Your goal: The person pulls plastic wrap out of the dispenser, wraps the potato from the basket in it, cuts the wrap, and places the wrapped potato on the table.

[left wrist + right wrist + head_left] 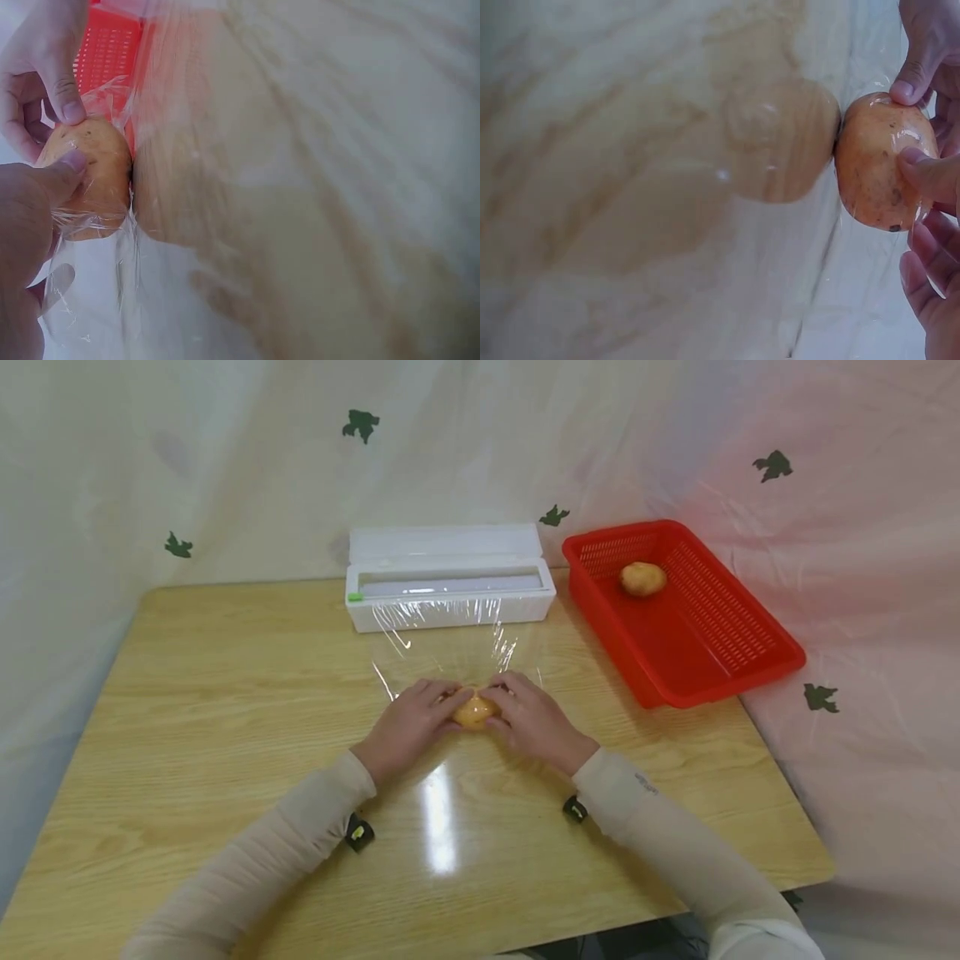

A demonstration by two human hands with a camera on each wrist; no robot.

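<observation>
i have both hands on the potato [475,710] at table [187,693] centre, on the film [450,643] pulled near from the dispenser [448,578]. left hand [408,723] fingers curled round it, thumb [45,187] pressing film onto the skin. right hand [534,720] pinches it from the other side, fingers curled. red basket [720,643] far right holds a second potato [642,578].
</observation>
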